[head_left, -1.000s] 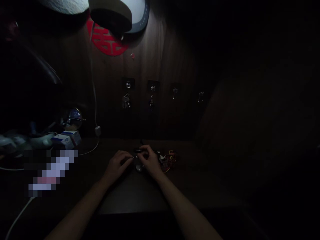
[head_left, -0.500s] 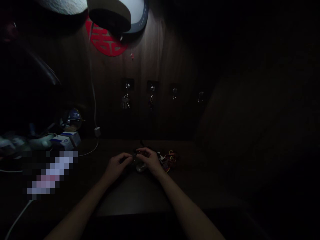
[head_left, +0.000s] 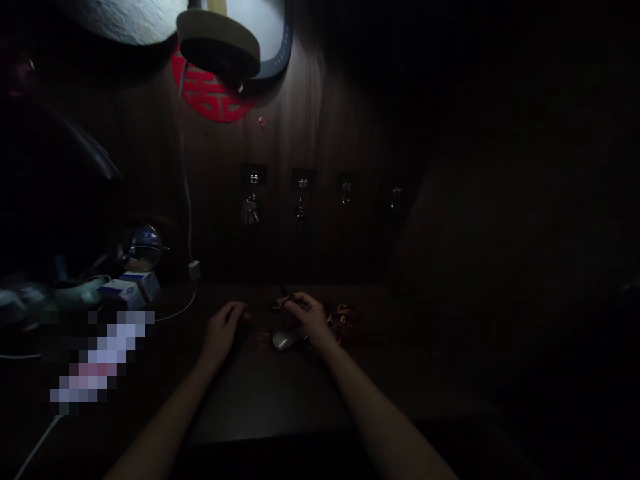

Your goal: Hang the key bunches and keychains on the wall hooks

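My right hand (head_left: 310,317) pinches a small dark object (head_left: 283,303), perhaps a key or clip, though the dim light hides its exact form. Just below that hand lies a silver computer mouse (head_left: 284,341) on the dark desk (head_left: 270,393). My left hand (head_left: 224,328) rests apart on the desk, to the left of the mouse, with its fingers loosely curled around nothing I can see. A tangle of small red and yellow items (head_left: 343,323) sits beyond my right hand.
A dark wood wall rises behind the desk, with several hooks, some holding keys (head_left: 251,211). White boxes (head_left: 129,289) and a white cable (head_left: 187,308) lie at the left, beside a pixelated patch (head_left: 97,357). A lamp (head_left: 220,43) hangs above.
My left hand has drawn away to the left from my right hand. The two hands no longer meet above the mouse, which now shows more fully.
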